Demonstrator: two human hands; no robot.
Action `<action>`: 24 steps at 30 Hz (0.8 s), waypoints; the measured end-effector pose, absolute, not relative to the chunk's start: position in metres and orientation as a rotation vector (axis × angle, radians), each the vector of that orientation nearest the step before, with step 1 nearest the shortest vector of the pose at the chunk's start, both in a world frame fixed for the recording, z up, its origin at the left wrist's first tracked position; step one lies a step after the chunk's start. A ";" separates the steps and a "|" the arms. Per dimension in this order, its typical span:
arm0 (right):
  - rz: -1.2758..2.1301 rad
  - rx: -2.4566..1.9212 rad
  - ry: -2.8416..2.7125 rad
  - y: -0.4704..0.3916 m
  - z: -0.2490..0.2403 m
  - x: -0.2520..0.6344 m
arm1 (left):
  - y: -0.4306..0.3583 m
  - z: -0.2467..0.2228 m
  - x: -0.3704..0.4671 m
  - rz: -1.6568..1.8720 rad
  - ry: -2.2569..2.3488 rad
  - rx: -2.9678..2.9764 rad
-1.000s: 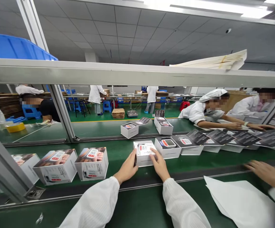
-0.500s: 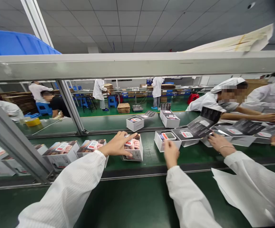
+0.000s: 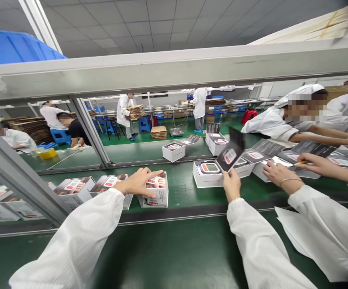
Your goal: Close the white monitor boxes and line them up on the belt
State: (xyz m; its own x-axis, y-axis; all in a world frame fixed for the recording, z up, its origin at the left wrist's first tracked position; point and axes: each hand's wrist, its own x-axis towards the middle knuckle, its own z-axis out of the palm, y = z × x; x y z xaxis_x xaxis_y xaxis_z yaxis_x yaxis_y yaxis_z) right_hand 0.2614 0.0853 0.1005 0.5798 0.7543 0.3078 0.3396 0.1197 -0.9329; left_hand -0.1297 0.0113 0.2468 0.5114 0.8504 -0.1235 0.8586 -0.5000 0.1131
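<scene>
My left hand rests with its fingers spread on top of a closed picture-printed box on the green belt. To the right, my right hand pinches the lower edge of a dark raised lid with a white and red print. That lid belongs to an open white box, where a device with a grey screen shows. Further closed boxes stand in a row left of my left hand.
Another person's hand works among open boxes at the right, beside a further hand. A metal post and a crossbar frame the belt. A white sheet lies at the lower right.
My left hand and the box under it have shifted left. My right hand has moved right, from the device in the open box to its lid, which now stands raised.
</scene>
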 end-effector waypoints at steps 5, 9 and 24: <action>0.354 -1.531 -1.416 0.055 0.105 0.236 | -0.006 0.250 -0.093 0.332 1.549 2.740; 0.434 -1.516 -1.491 0.052 0.099 0.224 | 0.005 0.226 -0.027 0.578 1.395 2.698; 1.017 -1.043 -1.055 0.062 0.099 0.202 | 0.022 0.209 -0.007 0.520 1.264 2.729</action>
State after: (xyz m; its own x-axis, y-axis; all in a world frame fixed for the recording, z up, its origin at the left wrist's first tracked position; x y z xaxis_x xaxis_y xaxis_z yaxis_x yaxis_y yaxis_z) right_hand 0.2018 0.0623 0.0987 0.1867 0.9677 0.1695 -0.1338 0.1960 -0.9714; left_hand -0.0071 0.0222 0.2086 0.5994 0.7546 0.2670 0.7241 -0.6534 0.2209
